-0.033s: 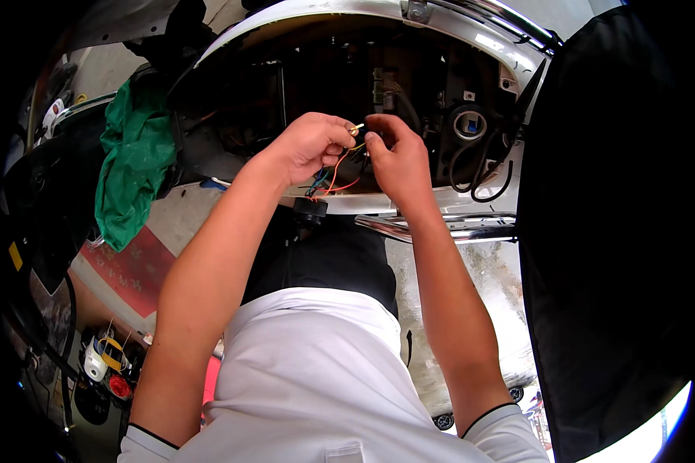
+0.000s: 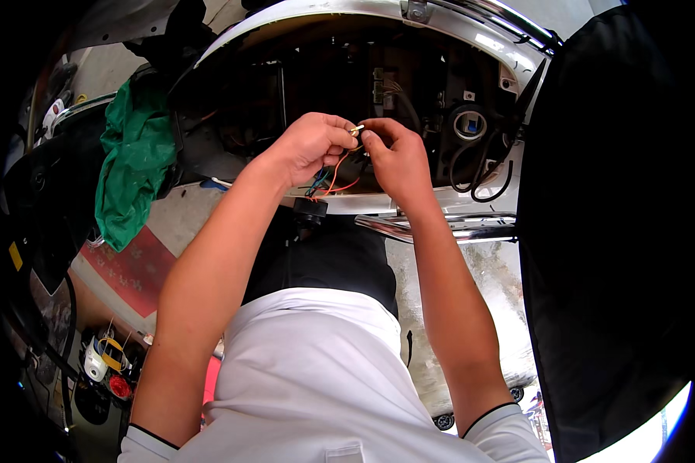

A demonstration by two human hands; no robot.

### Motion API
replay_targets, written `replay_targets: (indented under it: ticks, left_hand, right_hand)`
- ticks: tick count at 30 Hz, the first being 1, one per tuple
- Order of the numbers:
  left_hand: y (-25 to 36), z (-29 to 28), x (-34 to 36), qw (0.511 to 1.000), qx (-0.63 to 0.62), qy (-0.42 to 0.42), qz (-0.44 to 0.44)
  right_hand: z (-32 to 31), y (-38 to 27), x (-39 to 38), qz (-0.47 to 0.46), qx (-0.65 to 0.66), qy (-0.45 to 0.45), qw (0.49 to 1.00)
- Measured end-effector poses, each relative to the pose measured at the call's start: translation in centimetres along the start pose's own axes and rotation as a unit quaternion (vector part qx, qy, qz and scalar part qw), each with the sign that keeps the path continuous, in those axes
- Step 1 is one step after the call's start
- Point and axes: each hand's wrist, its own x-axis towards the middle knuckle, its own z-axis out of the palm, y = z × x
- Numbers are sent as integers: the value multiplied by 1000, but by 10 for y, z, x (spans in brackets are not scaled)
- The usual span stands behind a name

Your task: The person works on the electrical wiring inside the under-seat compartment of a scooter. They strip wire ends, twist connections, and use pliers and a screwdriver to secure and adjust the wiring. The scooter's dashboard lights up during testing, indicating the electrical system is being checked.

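A thin wire with a small pale-yellow end [image 2: 357,130] sits pinched between the thumb and forefinger of my left hand [image 2: 314,145]. Close against it, my right hand [image 2: 398,158] has its thumb and forefinger curled in, their tips at the wire's end. Exactly what those right fingertips grip is partly hidden. Below the hands, an orange wire [image 2: 334,174], a red one and some dark green ones run down to a small black connector block [image 2: 310,208]. Both hands are over the open cavity of a white vehicle body [image 2: 340,202].
Inside the dark cavity are a multi-wire plug [image 2: 380,86] and a round socket [image 2: 469,123] with black cables beside it. A chrome bar [image 2: 455,228] juts out below right. Green cloth [image 2: 135,154] hangs at left. A large black cover [image 2: 610,231] fills the right side.
My right fingertips have shifted slightly left, closing on the wire's pale end. My left hand has barely moved.
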Motion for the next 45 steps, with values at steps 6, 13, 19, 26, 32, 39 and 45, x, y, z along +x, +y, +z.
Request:
replay_targets:
  ticks: [6, 13, 19, 26, 32, 39, 45]
  left_hand:
    - [-15, 15, -5, 934, 271, 158, 171]
    - [-20, 24, -16, 741, 485, 244, 395]
    - [-17, 17, -17, 719, 538, 202, 390]
    - [19, 7, -11, 990, 128, 59, -9]
    - [19, -10, -1, 991, -29, 1, -133]
    - [3, 18, -21, 894, 362, 177, 196]
    - [-16, 24, -25, 673, 587, 208, 399]
  right_hand:
    - [-3, 7, 8, 72, 74, -68, 992]
    - [1, 8, 12, 74, 61, -71, 993]
    - [-3, 5, 15, 70, 2, -90, 993]
    - [-7, 0, 9, 33, -25, -89, 995]
    - [-9, 2, 6, 29, 12, -107, 994]
    - [-5, 6, 12, 45, 10, -92, 995]
    - [-10, -4, 14, 75, -6, -113, 991]
